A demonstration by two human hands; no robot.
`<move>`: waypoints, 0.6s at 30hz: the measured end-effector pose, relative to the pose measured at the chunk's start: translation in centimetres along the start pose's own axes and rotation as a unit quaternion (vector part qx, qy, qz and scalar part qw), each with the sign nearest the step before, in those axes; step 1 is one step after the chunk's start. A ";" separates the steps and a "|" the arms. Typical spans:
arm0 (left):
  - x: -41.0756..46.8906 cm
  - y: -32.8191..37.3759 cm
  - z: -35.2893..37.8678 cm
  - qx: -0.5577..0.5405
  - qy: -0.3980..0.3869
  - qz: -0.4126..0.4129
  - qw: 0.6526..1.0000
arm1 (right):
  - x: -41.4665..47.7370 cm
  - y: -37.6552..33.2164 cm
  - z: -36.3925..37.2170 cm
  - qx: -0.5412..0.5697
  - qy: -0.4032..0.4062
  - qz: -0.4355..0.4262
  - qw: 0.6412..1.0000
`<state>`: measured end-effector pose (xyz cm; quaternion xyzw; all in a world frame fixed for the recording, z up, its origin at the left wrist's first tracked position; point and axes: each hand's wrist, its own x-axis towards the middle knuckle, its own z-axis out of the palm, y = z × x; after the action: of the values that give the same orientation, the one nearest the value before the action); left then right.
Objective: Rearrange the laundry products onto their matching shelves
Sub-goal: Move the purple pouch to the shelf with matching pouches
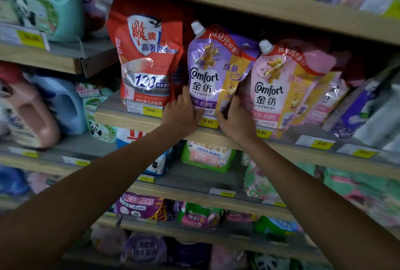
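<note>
Gripping purple Comfort pouch [216, 70] at base: left hand [184, 111] on lower-left corner, right hand [236, 116] on lower-right, fingers curled onto film. Pouch upright at front edge of shelf [134, 118], between red pouch [147, 53] and pink pouch [281, 88]. Risk: slick, top-heavy pouch may slump forward; pulling could drag pink pouch off the edge.

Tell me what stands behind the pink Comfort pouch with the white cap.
Behind the pink plastic Comfort pouch, further pink pouches with matching print lean in a row, their edges showing to its right. How many there are, and anything deeper in, is covered by them and lost in shadow.
</note>
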<state>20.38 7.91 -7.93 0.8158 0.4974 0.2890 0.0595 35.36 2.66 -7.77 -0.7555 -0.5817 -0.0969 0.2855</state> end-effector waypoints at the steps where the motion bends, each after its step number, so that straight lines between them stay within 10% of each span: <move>1: -0.5 0.1 -0.2 0.040 -0.014 -0.007 0.999 | -0.7 0.2 -0.4 -0.047 -0.024 -0.021 0.998; 8: -4.2 4.5 -4.7 0.262 -0.137 0.027 0.955 | -5.2 1.9 -5.9 -0.094 -0.162 -0.107 0.977; 18: -11.7 13.5 -10.7 0.297 -0.062 0.111 0.946 | -11.5 2.7 -17.2 -0.084 -0.113 -0.094 0.986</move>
<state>21.25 -10.74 1.25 0.8631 0.4620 0.0815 -0.1872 37.57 -16.63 -0.09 -0.7244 -0.6688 -0.0855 0.1433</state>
